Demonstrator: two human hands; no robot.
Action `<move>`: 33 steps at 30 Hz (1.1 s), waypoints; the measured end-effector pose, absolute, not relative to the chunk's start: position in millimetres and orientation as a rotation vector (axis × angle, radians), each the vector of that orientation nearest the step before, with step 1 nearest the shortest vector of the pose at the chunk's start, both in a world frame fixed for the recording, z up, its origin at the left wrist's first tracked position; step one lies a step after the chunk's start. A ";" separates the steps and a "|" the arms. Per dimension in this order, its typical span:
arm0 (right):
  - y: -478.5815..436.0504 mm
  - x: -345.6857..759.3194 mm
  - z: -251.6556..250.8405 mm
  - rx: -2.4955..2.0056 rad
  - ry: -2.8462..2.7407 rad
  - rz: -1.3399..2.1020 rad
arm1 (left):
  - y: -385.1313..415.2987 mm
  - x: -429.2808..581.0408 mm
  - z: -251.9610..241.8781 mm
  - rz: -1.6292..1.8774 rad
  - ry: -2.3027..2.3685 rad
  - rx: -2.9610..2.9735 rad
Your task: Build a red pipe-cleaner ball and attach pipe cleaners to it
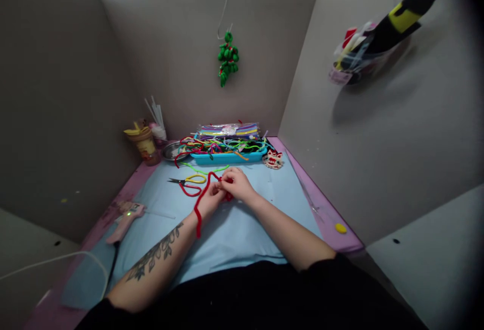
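Note:
My left hand (212, 196) and my right hand (236, 184) meet over the middle of the blue cloth, both with fingers closed on a red pipe cleaner (201, 200). One long end of it arches up from my fingers and hangs down across my left wrist. Below the fingertips shows a small bunched red part (228, 197), mostly hidden by the hands. Just left of my hands lie scissors (185, 184) with one yellow and one red handle, blades apart. A bright green pipe cleaner (200, 170) lies behind them.
At the back, a blue tray (229, 159) holds many coloured pipe cleaners, beside a metal dish (174, 151) and a red-and-white figure (273, 159). A pink glue gun (126, 219) lies left, its light green. Grey panels surround the table; a green ornament (228, 57) hangs at the back.

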State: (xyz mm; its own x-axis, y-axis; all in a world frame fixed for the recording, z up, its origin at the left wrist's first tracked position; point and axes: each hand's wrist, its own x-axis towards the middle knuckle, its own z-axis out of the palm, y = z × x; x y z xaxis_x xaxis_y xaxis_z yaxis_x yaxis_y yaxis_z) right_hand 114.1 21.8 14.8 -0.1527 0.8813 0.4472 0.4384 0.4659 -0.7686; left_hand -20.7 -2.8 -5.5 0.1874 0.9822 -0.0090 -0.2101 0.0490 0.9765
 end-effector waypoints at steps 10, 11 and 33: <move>17.0 112.8 15.0 -1.067 -1.834 0.551 | -0.2 -21.1 -9.7 1.124 0.965 0.984; 12.5 112.9 15.5 -1.043 -1.824 0.487 | 0.1 -21.7 -8.9 1.143 0.960 0.946; 5.5 127.3 6.9 -0.908 -1.617 0.682 | 6.2 -34.3 4.1 1.542 1.055 1.029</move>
